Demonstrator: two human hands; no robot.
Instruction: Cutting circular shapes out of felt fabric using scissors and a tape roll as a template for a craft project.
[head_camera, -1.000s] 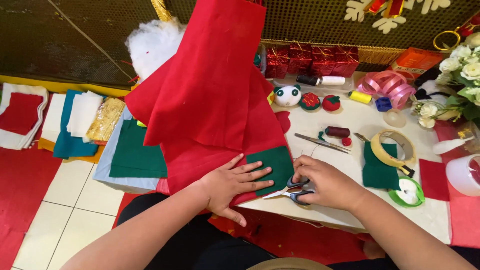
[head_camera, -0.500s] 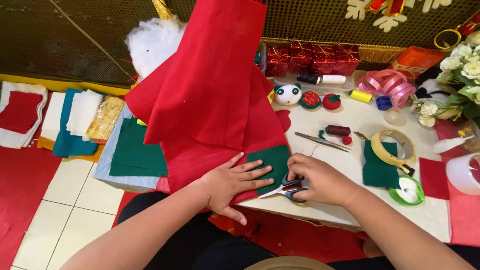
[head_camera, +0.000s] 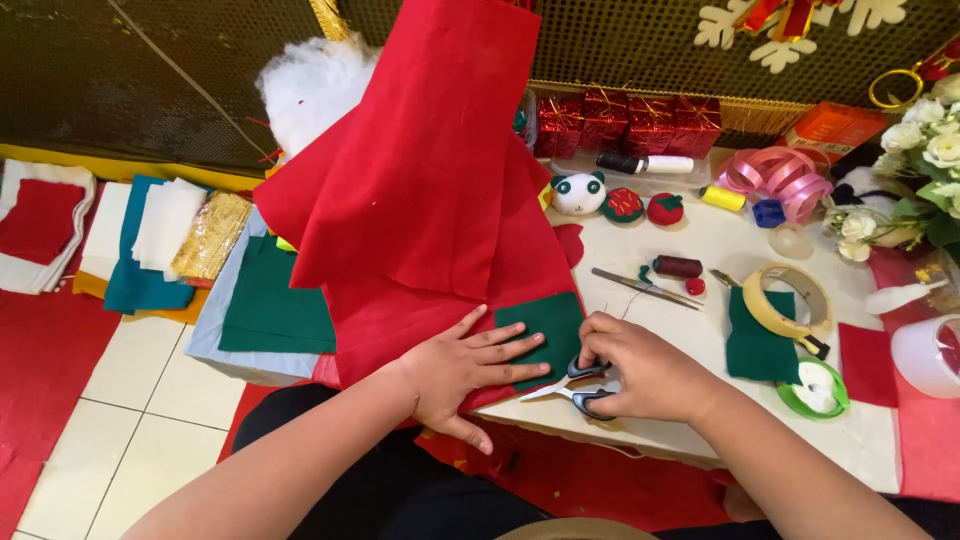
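1. The left hand (head_camera: 465, 365) lies flat, fingers spread, across red felt (head_camera: 420, 210) and the near edge of a green felt patch (head_camera: 545, 330); it grasps nothing, and the pressing seems meant to keep both layers from sliding.
2. The right hand (head_camera: 640, 368) has its grip closed through the handles of the scissors (head_camera: 570, 385), blades slightly parted at the patch's lower edge, near the desk's (head_camera: 690, 300) front.
3. The red felt rises in a tall fold beyond the hands, apparently pushed up to clear the cutting spot.
4. Right of the hands lie a second green piece (head_camera: 752, 345), a tape roll (head_camera: 785, 300) and a round green tin (head_camera: 815, 388).
5. Farther off sit a dark thread spool (head_camera: 678, 266), a panda pincushion (head_camera: 579, 192) and pink ribbon (head_camera: 775, 178).
6. Along the back stand four shiny red gift boxes (head_camera: 625, 122) with gold bows, and an orange carton (head_camera: 835, 130) to their right.
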